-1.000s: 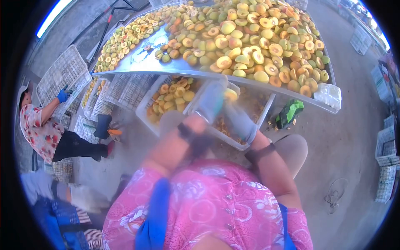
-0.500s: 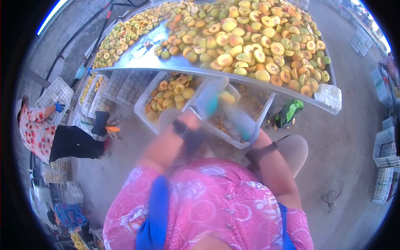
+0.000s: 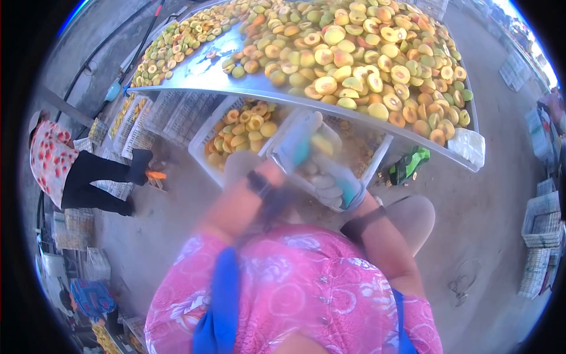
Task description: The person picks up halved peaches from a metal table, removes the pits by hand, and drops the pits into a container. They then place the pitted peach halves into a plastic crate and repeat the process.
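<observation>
The left hand (image 3: 296, 141) appears to grasp the fruit (image 3: 322, 145) above the right crate (image 3: 378, 158); a loose gloved hold could drop it in. The right hand (image 3: 339, 187) curls nearer; whether it grips anything, I cannot tell.

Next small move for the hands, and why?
Probably move the left hand toward the white crate of halved fruit: it holds a blurred yellow piece, the right hand sits lower with curled fingers, and the crate is just to the left.

Head camera | fisheye, worn on head | faces forward, down | hands (image 3: 299, 144) near, metal table (image 3: 206, 69) beyond
</observation>
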A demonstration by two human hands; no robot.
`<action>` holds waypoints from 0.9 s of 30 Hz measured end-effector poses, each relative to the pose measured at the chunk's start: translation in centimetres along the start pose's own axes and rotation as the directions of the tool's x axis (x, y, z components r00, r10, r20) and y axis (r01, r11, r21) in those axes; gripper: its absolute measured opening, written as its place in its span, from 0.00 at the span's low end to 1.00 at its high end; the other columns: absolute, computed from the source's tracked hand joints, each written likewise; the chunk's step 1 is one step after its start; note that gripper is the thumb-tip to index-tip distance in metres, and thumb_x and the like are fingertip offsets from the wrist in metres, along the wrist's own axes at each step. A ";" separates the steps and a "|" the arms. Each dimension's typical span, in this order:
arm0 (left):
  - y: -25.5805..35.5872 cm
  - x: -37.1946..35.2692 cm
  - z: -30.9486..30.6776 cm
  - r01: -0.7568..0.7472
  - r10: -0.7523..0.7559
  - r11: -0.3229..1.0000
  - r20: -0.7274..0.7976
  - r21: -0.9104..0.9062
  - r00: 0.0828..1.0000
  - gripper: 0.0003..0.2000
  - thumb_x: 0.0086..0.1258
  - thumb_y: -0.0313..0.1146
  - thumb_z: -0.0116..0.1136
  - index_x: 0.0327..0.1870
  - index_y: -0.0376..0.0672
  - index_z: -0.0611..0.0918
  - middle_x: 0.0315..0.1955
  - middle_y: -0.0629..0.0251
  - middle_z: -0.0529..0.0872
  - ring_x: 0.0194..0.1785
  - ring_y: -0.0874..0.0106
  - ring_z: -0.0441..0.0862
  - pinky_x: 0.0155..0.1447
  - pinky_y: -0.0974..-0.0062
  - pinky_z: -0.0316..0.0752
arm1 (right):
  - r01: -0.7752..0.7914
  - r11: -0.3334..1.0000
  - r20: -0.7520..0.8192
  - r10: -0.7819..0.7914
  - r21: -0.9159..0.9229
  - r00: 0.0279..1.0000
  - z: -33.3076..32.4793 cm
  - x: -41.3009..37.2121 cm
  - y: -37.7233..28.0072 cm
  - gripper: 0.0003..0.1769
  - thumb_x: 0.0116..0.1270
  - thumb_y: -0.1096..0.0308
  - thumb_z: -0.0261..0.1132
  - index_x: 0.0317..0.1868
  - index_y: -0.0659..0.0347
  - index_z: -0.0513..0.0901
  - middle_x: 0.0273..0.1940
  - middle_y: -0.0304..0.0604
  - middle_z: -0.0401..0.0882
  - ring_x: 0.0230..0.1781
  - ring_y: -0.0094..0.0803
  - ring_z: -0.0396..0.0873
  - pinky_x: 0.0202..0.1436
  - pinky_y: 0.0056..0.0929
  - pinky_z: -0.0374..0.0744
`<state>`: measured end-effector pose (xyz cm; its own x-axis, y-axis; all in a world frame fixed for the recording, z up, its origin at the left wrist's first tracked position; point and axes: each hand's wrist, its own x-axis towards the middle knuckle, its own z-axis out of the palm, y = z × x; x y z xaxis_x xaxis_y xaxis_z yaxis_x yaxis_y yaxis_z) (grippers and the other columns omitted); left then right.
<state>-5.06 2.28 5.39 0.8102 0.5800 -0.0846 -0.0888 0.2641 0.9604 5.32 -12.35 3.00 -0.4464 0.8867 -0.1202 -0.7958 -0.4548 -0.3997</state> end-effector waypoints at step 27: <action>-0.2 15.4 -2.9 -0.015 0.406 0.114 -0.033 0.993 0.913 0.31 0.67 0.50 0.58 0.65 0.40 0.72 0.60 0.46 0.77 0.64 0.49 0.73 0.65 0.59 0.70 | 0.313 0.945 -0.199 -0.291 0.092 0.936 0.0 1.1 -1.2 0.19 0.76 0.42 0.52 0.45 0.47 0.75 0.20 0.23 0.56 0.12 0.16 0.53 0.13 0.19 0.52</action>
<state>5.80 13.40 3.14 0.6846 0.6625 0.3040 0.5536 -0.7439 0.3743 5.83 -10.78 3.34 -0.1052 0.9785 -0.1772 -0.9296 -0.1600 -0.3319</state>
